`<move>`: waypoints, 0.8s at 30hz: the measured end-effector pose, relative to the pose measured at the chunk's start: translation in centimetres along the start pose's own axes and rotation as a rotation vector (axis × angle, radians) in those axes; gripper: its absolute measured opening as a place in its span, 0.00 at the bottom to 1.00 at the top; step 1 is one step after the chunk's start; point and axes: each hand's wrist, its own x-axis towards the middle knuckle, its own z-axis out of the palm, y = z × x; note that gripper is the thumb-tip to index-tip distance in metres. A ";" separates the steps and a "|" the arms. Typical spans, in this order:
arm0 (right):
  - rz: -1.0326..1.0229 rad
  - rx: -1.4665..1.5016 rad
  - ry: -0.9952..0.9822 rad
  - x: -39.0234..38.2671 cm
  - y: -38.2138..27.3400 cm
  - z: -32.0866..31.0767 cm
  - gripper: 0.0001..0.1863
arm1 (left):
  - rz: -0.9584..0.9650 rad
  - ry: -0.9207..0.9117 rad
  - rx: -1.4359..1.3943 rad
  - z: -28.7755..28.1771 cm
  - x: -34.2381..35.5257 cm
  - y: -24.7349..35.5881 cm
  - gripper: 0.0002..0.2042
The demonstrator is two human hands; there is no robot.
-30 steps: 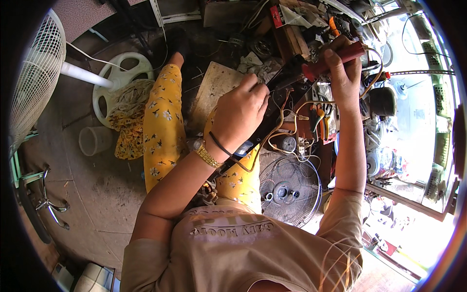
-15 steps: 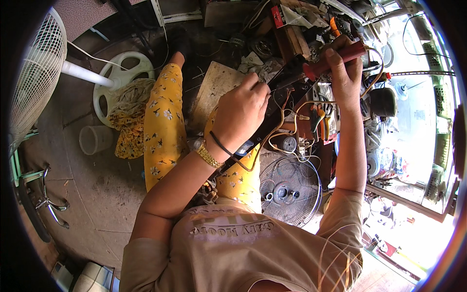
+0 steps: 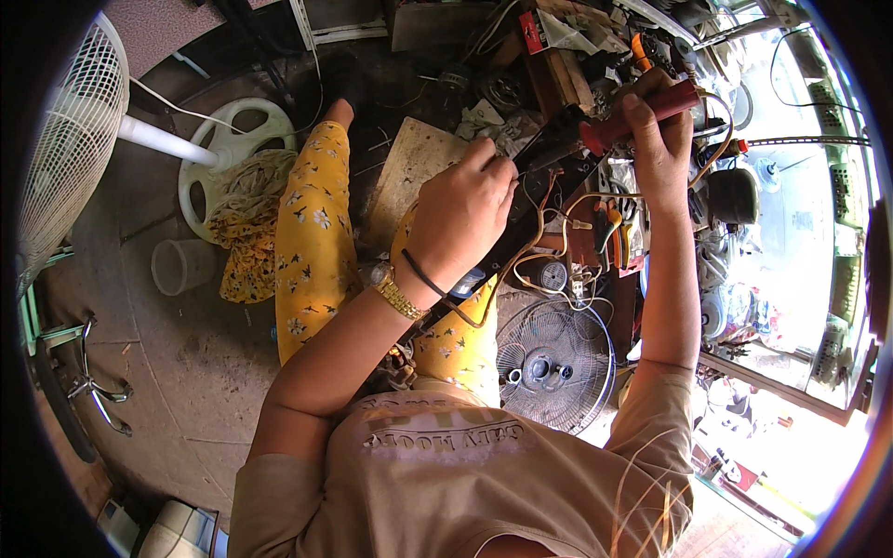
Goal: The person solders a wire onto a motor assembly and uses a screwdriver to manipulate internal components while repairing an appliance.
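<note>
In my right hand (image 3: 664, 153) is a soldering iron with a red handle (image 3: 621, 126), gripped with the thumb along it. The iron's shaft points left, toward the fingertips of my left hand (image 3: 462, 209). Those fingers are pinched together; whatever they hold is too small or hidden to name. Beneath the left hand a long dark part (image 3: 517, 244) slants across my right thigh. Thin brown wires (image 3: 511, 270) with bare ends run over and beside it. The exact spot where the iron's tip lies cannot be made out.
A round fan grille (image 3: 549, 372) lies by my right leg. Pliers with orange-yellow handles (image 3: 614, 232) are right of the wires. A wooden board (image 3: 409, 167) lies ahead. On the left stand a white fan (image 3: 79, 139) and a clear plastic tub (image 3: 181, 267). A glass showcase (image 3: 800, 242) borders the right.
</note>
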 end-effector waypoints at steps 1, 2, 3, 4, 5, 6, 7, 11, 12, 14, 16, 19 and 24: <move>0.004 -0.001 -0.004 0.0 0.0 -0.1 0.07 | 0.005 0.004 0.000 0.0 0.0 0.0 0.03; 0.007 -0.002 -0.008 0.0 0.0 -0.1 0.08 | 0.010 0.009 0.000 0.0 0.0 0.0 0.03; 0.007 -0.001 -0.008 0.0 0.0 -0.1 0.08 | 0.010 0.008 0.004 0.0 0.0 0.0 0.03; 0.006 -0.001 -0.009 0.0 0.0 -0.2 0.08 | 0.009 0.008 0.007 0.0 0.1 0.1 0.03; 0.005 -0.001 -0.010 0.0 0.0 -0.2 0.08 | 0.009 0.007 0.011 -0.1 0.1 0.1 0.03; 0.009 0.001 -0.007 0.0 0.0 -0.2 0.08 | 0.008 0.004 0.012 -0.1 0.1 0.1 0.03; 0.013 0.003 -0.004 0.0 0.0 -0.2 0.08 | 0.008 0.002 0.013 0.0 0.1 0.1 0.03; 0.019 -0.020 0.010 -0.1 -0.1 0.0 0.09 | 0.007 -0.009 0.015 -0.1 0.1 0.1 0.03; 0.017 -0.007 0.013 -0.1 -0.1 0.0 0.09 | 0.008 -0.009 0.019 -0.1 0.1 0.1 0.03; 0.013 0.018 0.018 -0.1 0.0 0.1 0.09 | 0.010 -0.009 0.026 0.0 0.0 0.0 0.03; 0.002 0.010 0.014 0.0 0.0 0.1 0.09 | 0.013 -0.011 0.034 -0.1 0.0 0.2 0.03; 0.011 0.004 0.013 0.0 0.0 0.1 0.09 | 0.021 -0.007 0.037 -0.1 0.0 0.2 0.03; 0.037 -0.001 0.001 0.0 0.2 -0.1 0.09 | 0.024 -0.014 0.038 0.0 0.0 0.1 0.03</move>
